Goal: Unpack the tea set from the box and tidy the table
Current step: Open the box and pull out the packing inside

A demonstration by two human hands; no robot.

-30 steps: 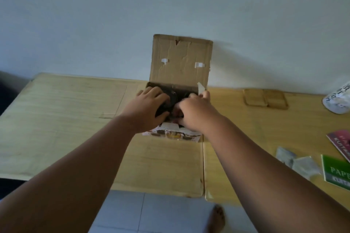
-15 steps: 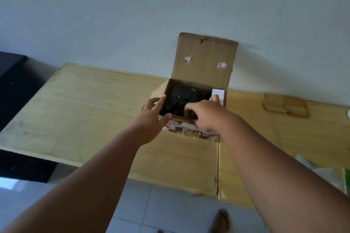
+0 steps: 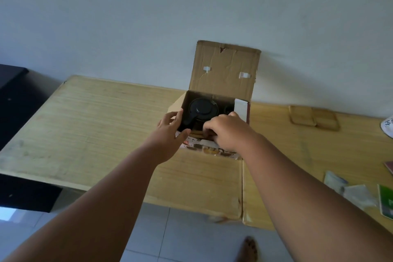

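Note:
An open cardboard box [image 3: 225, 70] stands on the wooden table [image 3: 95, 130] against the wall, its lid flap upright. Inside lies a dark teapot [image 3: 202, 109] with a round lid, and another dark piece shows to its right, partly hidden. My left hand [image 3: 170, 130] holds the box's front left corner, fingers on the side wall and thumb on the front. My right hand [image 3: 227, 132] is curled over the box's front rim, and its fingertips are hidden. A white flap [image 3: 241, 109] stands at the box's right side.
Two wooden coasters [image 3: 313, 119] lie at the back right. Plastic packets [image 3: 348, 189], a green booklet [image 3: 386, 202] and a white bag [image 3: 388, 127] sit near the right edge. Dark furniture [image 3: 12, 95] stands to the left. A bare foot [image 3: 247, 249] is on the tiled floor.
My left hand has come out of the box to its front left corner, uncovering the teapot lid. My right hand stays at the front rim. The view has swung left.

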